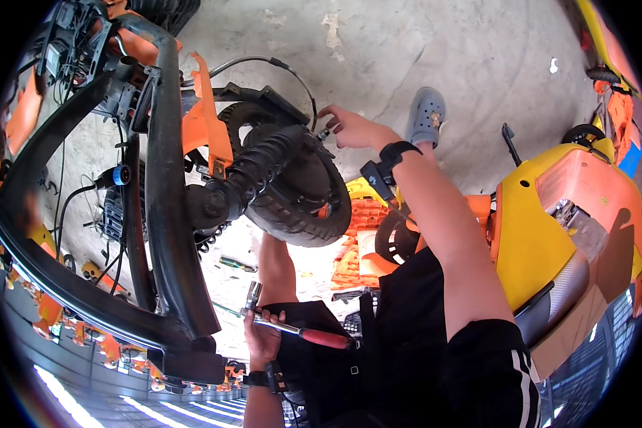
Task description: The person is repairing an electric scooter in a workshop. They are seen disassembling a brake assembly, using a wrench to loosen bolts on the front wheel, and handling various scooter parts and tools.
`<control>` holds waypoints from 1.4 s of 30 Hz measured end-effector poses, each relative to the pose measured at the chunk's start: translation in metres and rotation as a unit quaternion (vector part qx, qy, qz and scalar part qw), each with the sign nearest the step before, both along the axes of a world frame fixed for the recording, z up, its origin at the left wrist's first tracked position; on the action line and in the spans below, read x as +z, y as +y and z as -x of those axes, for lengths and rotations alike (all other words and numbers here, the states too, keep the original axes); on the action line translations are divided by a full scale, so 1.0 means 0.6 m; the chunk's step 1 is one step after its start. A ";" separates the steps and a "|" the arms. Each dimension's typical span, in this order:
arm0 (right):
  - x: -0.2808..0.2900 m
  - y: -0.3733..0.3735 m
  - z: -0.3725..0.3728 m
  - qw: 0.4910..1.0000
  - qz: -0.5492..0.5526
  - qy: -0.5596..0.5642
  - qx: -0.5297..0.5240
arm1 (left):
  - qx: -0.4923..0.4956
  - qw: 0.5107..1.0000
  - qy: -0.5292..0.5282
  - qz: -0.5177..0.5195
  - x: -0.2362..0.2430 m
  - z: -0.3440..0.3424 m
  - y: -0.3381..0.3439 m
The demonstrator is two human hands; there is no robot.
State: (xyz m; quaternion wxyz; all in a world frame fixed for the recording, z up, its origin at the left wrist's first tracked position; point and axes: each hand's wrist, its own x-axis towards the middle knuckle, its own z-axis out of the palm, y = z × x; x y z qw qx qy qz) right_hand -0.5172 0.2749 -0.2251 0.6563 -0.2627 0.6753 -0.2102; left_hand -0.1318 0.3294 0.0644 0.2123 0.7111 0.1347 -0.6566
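Note:
My left hand [264, 335] is wrapped round a ratchet wrench [296, 329] with a red handle and a silver socket pointing up. Ahead of it, a black wheel [310, 228] with a treaded tyre sits in a vehicle frame. My right hand [357, 130] reaches to the wheel's far right side. Its curled fingers are at a small metal axle nut [324, 134] and seem to pinch it. A black coil-spring shock absorber [267, 167] runs from the frame to the wheel, beside an orange bracket [205, 125].
The black tubular frame [165, 185] fills the left side, with loose cables and a blue-ringed connector [121, 175]. A green screwdriver [237, 265] lies on the floor. At right stand a yellow body panel [524, 214] and cardboard [578, 321]. My grey clog [426, 118] is beyond my right hand.

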 end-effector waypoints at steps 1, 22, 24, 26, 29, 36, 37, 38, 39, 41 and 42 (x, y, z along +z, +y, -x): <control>0.004 0.001 0.004 0.999 0.008 -0.002 -0.038 | 0.000 1.000 0.001 -0.001 -0.002 0.001 0.001; 0.041 0.010 -0.015 0.988 -0.014 0.139 0.070 | -0.024 1.000 -0.006 -0.002 -0.001 0.003 -0.006; 0.018 0.060 -0.009 0.972 0.090 0.193 0.101 | -0.035 0.999 -0.001 -0.009 0.002 0.006 -0.007; 0.016 0.105 -0.004 0.972 0.037 0.223 0.063 | -0.022 1.000 0.010 -0.011 -0.007 -0.004 -0.009; 0.017 0.095 -0.004 0.980 -0.019 0.196 -0.003 | -0.017 1.000 0.006 -0.016 -0.001 -0.019 -0.012; 0.035 0.023 -0.021 0.990 -0.009 0.139 0.005 | -0.008 1.000 -0.021 -0.010 -0.004 -0.010 -0.007; 0.028 0.052 -0.016 0.990 0.001 0.141 0.010 | -0.017 1.000 -0.013 -0.013 0.000 -0.011 -0.003; 0.013 0.092 -0.008 0.989 0.014 0.144 0.012 | -0.027 1.000 -0.003 -0.012 -0.001 -0.014 -0.002; 0.001 0.112 -0.006 0.989 0.029 0.147 0.014 | -0.038 0.999 0.005 -0.008 -0.004 -0.015 -0.005; -0.001 0.123 -0.007 0.992 0.001 0.078 -0.096 | -0.032 0.999 0.005 -0.011 -0.007 -0.014 -0.007; -0.005 0.124 -0.007 0.988 -0.013 0.042 -0.150 | -0.027 1.000 0.007 -0.009 -0.007 -0.025 -0.007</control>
